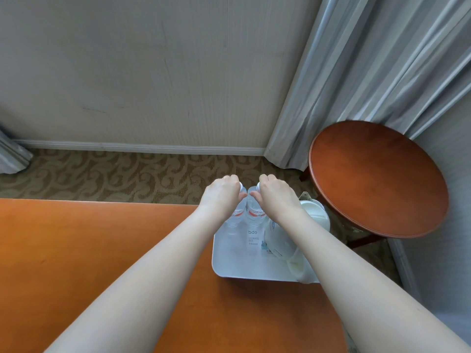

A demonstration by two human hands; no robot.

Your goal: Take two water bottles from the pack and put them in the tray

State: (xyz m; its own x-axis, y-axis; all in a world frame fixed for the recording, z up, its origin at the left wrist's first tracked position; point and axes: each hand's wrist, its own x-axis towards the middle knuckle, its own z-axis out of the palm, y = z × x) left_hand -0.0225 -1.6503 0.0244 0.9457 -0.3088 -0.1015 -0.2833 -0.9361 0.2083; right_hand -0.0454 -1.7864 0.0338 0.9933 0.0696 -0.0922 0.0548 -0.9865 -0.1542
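Two clear water bottles with red-and-white labels stand upright side by side at the far end of the white tray [239, 270]. My left hand [223, 194] is closed over the top of the left bottle [235, 215]. My right hand [276, 197] is closed over the top of the right bottle [253, 212]. Both white caps peek out beside my fingers. The tray sits on the right part of the orange table [89, 250]. The pack is not in view.
A white electric kettle [283, 240] stands in the tray's right side, under my right forearm, with a white round lid or base [314, 212] behind it. A round brown side table [377, 177] stands to the right, by grey curtains [356, 72]. Patterned carpet lies beyond the table.
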